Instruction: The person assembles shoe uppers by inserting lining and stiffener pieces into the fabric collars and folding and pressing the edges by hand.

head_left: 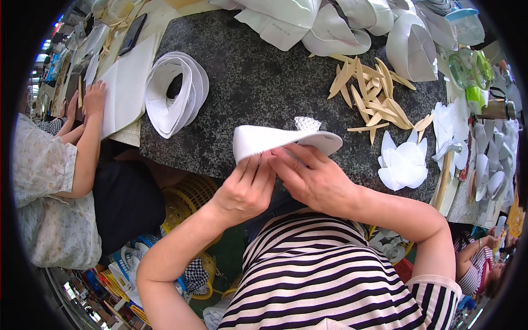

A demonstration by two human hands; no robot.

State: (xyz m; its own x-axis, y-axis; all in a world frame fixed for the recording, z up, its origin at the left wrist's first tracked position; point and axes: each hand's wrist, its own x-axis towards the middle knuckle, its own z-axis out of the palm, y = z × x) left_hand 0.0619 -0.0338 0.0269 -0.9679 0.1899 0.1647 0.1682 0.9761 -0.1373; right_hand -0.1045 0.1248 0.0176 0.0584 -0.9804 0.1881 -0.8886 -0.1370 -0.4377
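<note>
A white curved shoe-upper piece point(256, 141) is held just beyond the table's near edge, bent into a loop. My left hand point(245, 190) pinches its lower edge with closed fingers. Close beside it, my right hand point(322, 179) grips the piece's right part, its fingertips meeting the left ones. Behind the piece shows a small white patterned bit point(307, 124); the rest of it is hidden. A nested stack of white ring-shaped upper pieces point(192, 104) stands to the left. Pale, pointed, leaf-shaped strips point(374, 99) lie in a loose heap at the right.
The dark speckled tabletop point(236, 71) carries white uppers point(410, 47) at the far side and white petal-shaped pieces point(404, 165) at right. A hammer point(446, 165) lies near the right edge. Left, another person's arm point(91, 132) rests by an open notebook point(129, 82). Yellow baskets point(190, 201) stand below.
</note>
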